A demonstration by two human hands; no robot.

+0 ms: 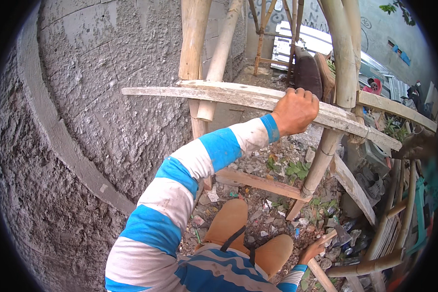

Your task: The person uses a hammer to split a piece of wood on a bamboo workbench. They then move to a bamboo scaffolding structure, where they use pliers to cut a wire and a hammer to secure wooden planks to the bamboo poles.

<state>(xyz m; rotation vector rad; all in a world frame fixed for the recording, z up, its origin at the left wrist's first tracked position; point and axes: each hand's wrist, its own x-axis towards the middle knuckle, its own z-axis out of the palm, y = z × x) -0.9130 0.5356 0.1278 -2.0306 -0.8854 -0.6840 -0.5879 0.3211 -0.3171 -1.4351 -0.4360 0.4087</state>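
Note:
A long pale wooden board (pixel 228 91), splashed with dried mortar, lies across the bamboo poles of a scaffold. My left hand (pixel 297 112) is closed over the top of this board, right of its middle. The board's left end sticks out in front of the rough wall. Low at the right, my right hand (pixel 311 250) is wrapped round the wooden handle of what looks like a hammer (pixel 343 235). Its dark head is small in view and lies over the rubble. Thick bamboo uprights (pixel 345 63) rise beyond the board.
A rough grey wall (pixel 102 63) fills the left side. Below, a wooden crosspiece (pixel 258 182) joins the scaffold legs above rubble and litter (pixel 265 214). Bamboo poles (pixel 401 204) crowd the right. Pale corrugated sheets (pixel 316 41) lie behind.

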